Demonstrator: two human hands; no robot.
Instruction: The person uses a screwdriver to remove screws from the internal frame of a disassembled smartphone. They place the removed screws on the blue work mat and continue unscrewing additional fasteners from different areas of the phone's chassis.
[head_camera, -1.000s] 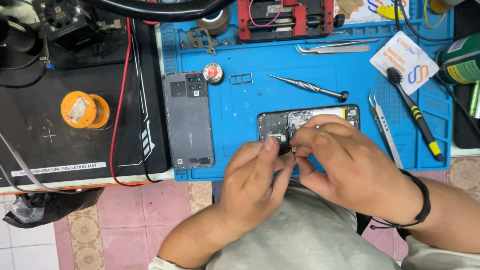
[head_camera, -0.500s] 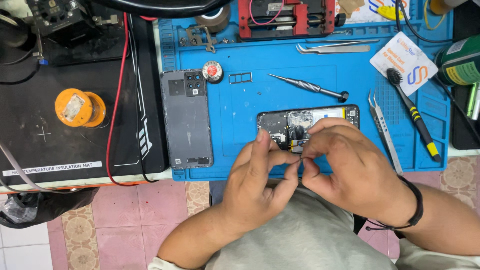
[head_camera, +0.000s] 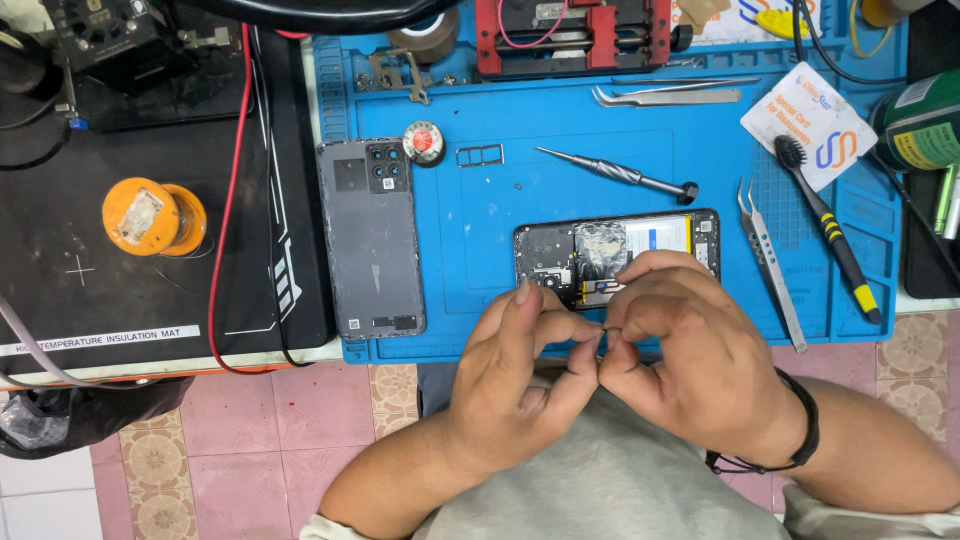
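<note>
Blue ribbed mat (head_camera: 480, 230); both hands (head_camera: 600, 350) pinch tiny dark part over opened phone (head_camera: 600, 245).

Opened black phone (head_camera: 600, 250), back cover off, flat on blue mat, partly under hands

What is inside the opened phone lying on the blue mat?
The opened phone shows a dark circuit board on the left, a silvery shield in the middle and a battery toward the right. Its near edge is covered by the left hand and right hand.
</note>
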